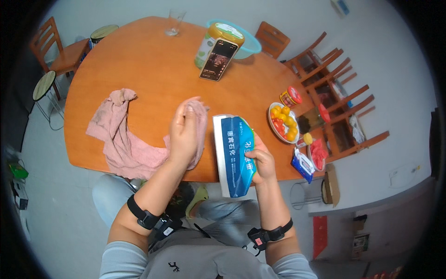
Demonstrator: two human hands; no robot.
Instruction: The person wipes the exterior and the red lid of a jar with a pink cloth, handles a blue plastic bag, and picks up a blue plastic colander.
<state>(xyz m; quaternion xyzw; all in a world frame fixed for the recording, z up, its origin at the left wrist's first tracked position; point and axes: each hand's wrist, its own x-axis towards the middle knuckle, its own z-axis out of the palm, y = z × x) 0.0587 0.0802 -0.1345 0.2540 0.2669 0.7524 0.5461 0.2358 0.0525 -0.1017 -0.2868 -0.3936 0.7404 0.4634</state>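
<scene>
My left hand point(183, 134) grips one end of a pink towel point(137, 153), with folds of it standing up beside the fingers. The towel trails left over the table, where its far end lies bunched and bears dark stains. Held tilted in my right hand point(264, 158) is a blue-and-white soft tissue pack point(235, 157) with printed writing, its lower end past the table's near edge. My right thumb lies across the printed face; the other fingers are mostly hidden behind the pack. A gap separates the pack from the towel.
A lit phone point(218, 60) leans on a large can point(205, 47) on the wooden table point(150, 62). Behind are a turquoise basin point(252, 43) and a drinking glass point(174, 22). Rightward stand a fruit bowl point(283, 122), a red-lidded jar point(315, 117) and a wipes pack point(302, 164).
</scene>
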